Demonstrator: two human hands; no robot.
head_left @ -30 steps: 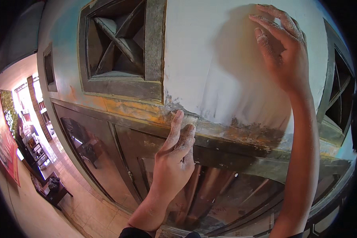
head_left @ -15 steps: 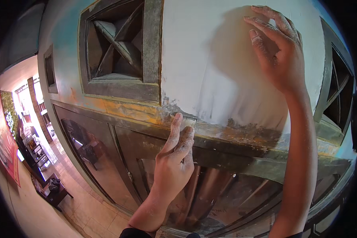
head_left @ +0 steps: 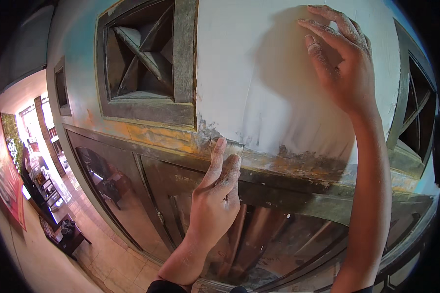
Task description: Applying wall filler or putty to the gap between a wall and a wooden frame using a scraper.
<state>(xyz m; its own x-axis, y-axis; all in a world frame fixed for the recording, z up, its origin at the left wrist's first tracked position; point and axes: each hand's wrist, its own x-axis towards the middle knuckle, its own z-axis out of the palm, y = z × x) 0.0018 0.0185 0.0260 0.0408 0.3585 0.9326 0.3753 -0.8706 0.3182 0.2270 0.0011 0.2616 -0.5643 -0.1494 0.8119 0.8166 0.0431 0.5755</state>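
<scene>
In the middle, my left hand (head_left: pixel 214 190) is closed on a flat, thin scraper blade (head_left: pixel 235 148). Its forefinger and middle finger press the blade against the band of rough, flaking plaster (head_left: pixel 266 158) just above the dark wooden frame (head_left: pixel 269 183); most of the tool is hidden by the hand. At the upper right, my right hand (head_left: pixel 349 61) is raised in front of the white wall (head_left: pixel 230 63), holding nothing. Its fingers are bent and apart, coated in pale dust, and cast a shadow on the wall; whether they touch it I cannot tell.
A dark wooden vent (head_left: pixel 144 56) with crossed bars is set into the wall at left, another vent (head_left: pixel 415 110) at right. Below are glass panes (head_left: pixel 278 244). At far left, a tiled floor (head_left: pixel 107 259) runs past a low dark table (head_left: pixel 73 239).
The view has shifted very slightly. My left hand's fingers have moved a little, and more of the blade shows beside the forefinger. My right hand keeps nearly the same pose.
</scene>
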